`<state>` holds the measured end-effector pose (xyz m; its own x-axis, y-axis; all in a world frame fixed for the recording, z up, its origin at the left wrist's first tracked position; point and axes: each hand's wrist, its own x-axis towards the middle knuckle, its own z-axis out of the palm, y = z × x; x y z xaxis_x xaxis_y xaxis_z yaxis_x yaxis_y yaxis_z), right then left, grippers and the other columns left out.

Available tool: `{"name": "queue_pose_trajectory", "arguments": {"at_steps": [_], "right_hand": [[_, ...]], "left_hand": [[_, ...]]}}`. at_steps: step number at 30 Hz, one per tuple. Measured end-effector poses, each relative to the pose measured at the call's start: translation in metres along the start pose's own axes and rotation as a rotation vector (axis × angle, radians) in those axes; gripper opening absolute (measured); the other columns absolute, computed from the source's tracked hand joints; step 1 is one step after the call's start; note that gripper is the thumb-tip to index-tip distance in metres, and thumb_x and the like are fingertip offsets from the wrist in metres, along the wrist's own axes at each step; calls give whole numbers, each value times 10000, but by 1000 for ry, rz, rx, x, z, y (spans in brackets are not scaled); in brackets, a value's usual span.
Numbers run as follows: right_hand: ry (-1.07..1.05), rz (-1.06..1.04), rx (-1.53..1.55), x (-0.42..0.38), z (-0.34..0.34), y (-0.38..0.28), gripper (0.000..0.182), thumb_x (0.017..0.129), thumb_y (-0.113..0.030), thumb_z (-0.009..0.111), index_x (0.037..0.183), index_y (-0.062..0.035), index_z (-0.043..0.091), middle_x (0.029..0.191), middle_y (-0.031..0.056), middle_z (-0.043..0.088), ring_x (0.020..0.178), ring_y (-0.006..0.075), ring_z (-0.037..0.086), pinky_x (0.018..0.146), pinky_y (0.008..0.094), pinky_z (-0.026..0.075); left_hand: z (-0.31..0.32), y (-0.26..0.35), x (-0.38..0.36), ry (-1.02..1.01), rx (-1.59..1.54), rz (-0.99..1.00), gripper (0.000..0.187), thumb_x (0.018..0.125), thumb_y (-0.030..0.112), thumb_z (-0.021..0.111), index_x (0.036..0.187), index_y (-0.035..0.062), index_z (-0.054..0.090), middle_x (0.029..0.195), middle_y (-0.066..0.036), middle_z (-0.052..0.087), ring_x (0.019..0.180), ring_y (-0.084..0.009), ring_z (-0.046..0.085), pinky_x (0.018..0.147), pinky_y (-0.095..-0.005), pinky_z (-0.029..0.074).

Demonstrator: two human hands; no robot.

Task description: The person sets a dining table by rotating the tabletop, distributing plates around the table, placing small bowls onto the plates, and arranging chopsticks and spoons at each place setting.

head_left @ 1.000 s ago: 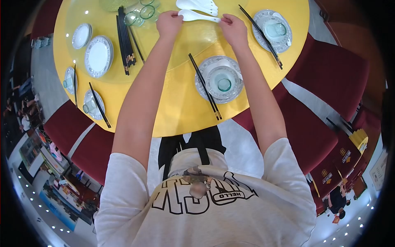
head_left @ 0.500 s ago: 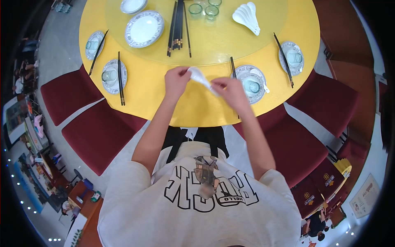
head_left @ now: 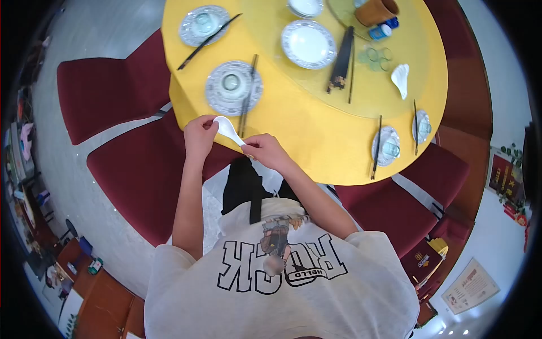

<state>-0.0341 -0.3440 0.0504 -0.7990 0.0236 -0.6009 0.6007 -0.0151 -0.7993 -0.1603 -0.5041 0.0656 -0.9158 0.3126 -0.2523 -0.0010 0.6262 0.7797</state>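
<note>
Between my two hands is a white soup spoon. My left hand pinches it at the bowl end, while my right hand grips the end of its handle. Just beyond the spoon, a patterned plate sits on the yellow table, with a bowl and a greenish glass stacked on it. A pair of dark chopsticks lies across the right side of that plate, slightly blurred.
On the glass turntable stand a stack of plates, a bundle of chopsticks, several glasses, white spoons and a brown pot. Another place setting is at the far left. Maroon chairs ring the table.
My view and body have turned left around the table. Both hands have moved with the spoon from the middle of the table edge towards the left place setting.
</note>
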Motion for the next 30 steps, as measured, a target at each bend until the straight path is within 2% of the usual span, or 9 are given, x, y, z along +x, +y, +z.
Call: {"name": "queue_pose_trajectory", "arguments": {"at_steps": [3, 5, 9, 11, 16, 19, 21, 24, 30], "right_hand": [[29, -20, 41, 41, 47, -6, 209, 811, -176, 636, 914, 3, 669, 697, 64, 647, 581, 113, 603, 533, 239, 478], [87, 78, 216, 65, 66, -4, 194, 804, -156, 661, 912, 5, 658, 720, 55, 647, 596, 112, 612, 538, 235, 497], [240, 158, 346, 95, 84, -7, 176, 808, -142, 668, 896, 9, 643, 755, 48, 646, 636, 124, 628, 553, 247, 515], [273, 205, 481, 99, 83, -17, 188, 827, -142, 664, 965, -21, 622, 834, 37, 641, 754, 118, 636, 626, 247, 522], [340, 177, 636, 108, 86, -15, 204, 846, -117, 628, 1014, -6, 600, 873, 50, 634, 769, 140, 635, 659, 263, 531], [376, 178, 847, 109, 87, -20, 245, 862, -93, 590, 1079, 15, 553, 963, 88, 613, 861, 172, 626, 727, 295, 531], [411, 204, 1048, 106, 86, -23, 301, 872, -72, 553, 1148, 33, 493, 1061, 124, 576, 966, 213, 597, 827, 331, 507], [397, 166, 1152, 103, 86, -20, 376, 872, -67, 542, 1214, 36, 426, 1098, 137, 552, 1024, 235, 569, 887, 356, 478], [455, 204, 1201, 100, 83, -25, 463, 859, -69, 560, 1261, 38, 356, 1084, 137, 549, 1012, 234, 565, 891, 359, 472]], "left_hand": [[-25, -36, 35, 46, 41, 6, 138, 744, 98, 668, 839, -1, 675, 727, -121, 663, 658, -206, 651, 623, -305, 504], [-27, -53, 57, 47, 50, 4, 130, 743, 110, 678, 818, 4, 672, 725, -120, 661, 660, -209, 651, 626, -307, 505], [-19, -61, 97, 16, -10, 53, 142, 747, 123, 682, 826, 6, 675, 724, -117, 661, 659, -202, 650, 621, -307, 502], [-12, -64, 116, 26, 8, 101, 177, 750, 136, 702, 853, -6, 675, 747, -113, 672, 676, -182, 650, 637, -290, 497], [-1, -59, 150, -4, 50, 153, 164, 745, 146, 703, 831, 7, 687, 729, -110, 669, 668, -190, 650, 635, -289, 496], [2, -54, 159, -19, 105, 182, 167, 744, 158, 702, 831, 17, 692, 730, -109, 669, 667, -196, 649, 638, -294, 498], [3, -52, 165, -24, 134, 198, 169, 744, 164, 701, 835, 21, 694, 736, -108, 670, 667, -200, 650, 641, -298, 499], [6, -50, 170, -55, 164, 231, 152, 749, 195, 684, 820, 61, 697, 763, -99, 673, 700, -246, 649, 653, -343, 500], [13, -41, 173, -59, 288, 300, 142, 744, 201, 692, 803, 72, 696, 765, -85, 663, 695, -247, 639, 634, -353, 489]]}}
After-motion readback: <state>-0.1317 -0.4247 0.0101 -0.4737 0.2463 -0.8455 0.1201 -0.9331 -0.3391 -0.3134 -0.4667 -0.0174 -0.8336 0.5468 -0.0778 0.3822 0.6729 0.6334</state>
